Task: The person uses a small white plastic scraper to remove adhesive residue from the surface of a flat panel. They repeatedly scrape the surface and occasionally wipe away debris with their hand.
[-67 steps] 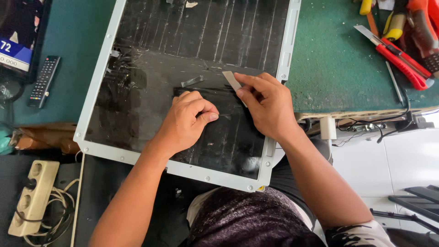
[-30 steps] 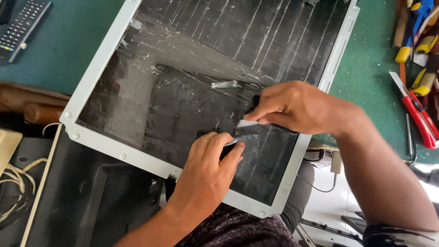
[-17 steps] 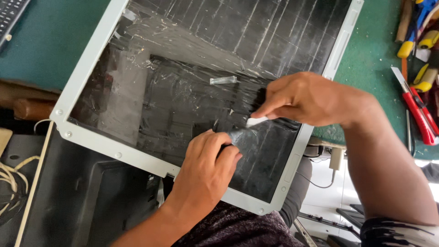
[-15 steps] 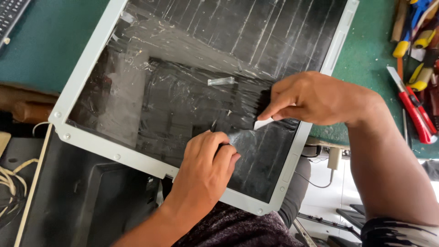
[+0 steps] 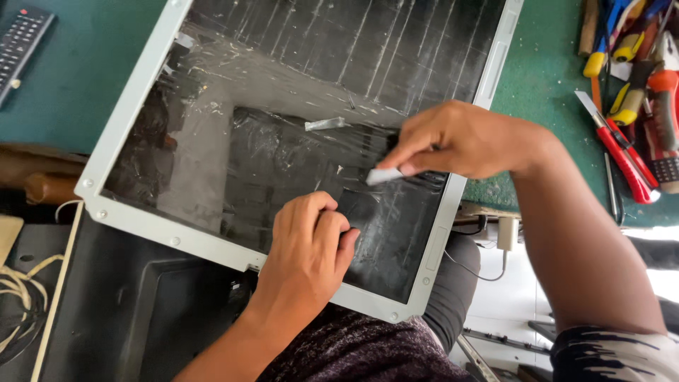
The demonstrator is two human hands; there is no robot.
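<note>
**Thin panel, thin blade: both want a light touch**

The framed panel [image 5: 297, 141] lies flat on the green worktop [image 5: 71, 92], its near corner hanging over the edge toward the person; broad, thin and probably light for its size, it looks rigid at the pale metal frame but likely brittle across the dark face, so the frame rails seem the safest place to hold it. The face is glossy black, streaked with pale scrape lines and a cloudy film; a small grey sliver [image 5: 327, 124] lies loose near the middle. The left hand [image 5: 311, 244] presses down on the lower part of the face, fingers curled, holding nothing that I can see; the right hand [image 5: 460, 138] has its grip closed on a small flat pale scraper [image 5: 385, 175], pinched between thumb and fingertips, its edge touching the panel; stiff, slim, probably easy to let slip.
</note>
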